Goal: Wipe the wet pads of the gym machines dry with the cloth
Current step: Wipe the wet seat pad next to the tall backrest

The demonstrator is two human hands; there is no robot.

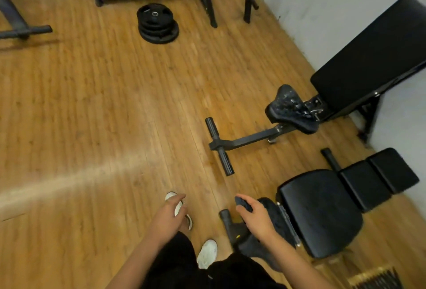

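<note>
1. The right hand [251,214] grips the dark cloth [272,217]. Its fingers are curled round one bunched end, and the rest hangs down close to the front edge of the near bench.
2. The left hand [170,212] holds nothing. Its fingers hang loosely curled above the wooden floor [103,116].
3. The cloth lies on top of no pad, so I judge that the person is between two pads and not wiping.
4. The small seat pad [290,109] of the far bench carries many bright specks. They look like water drops, though worn vinyl is also possible. If it is water, this pad is left to do.
5. The long back pad [378,53] above it looks matt and even. I cannot tell whether it is wet or dry.
6. The near seat pad [320,212] and the back sections [378,178] behind it show a soft shine but no clear drops. They may be wiped already, but this is only a guess.
7. More machines stand at the top edge, near the weight plates [156,24]. Their pads are too blurred to judge, so part of the task probably remains.
</note>
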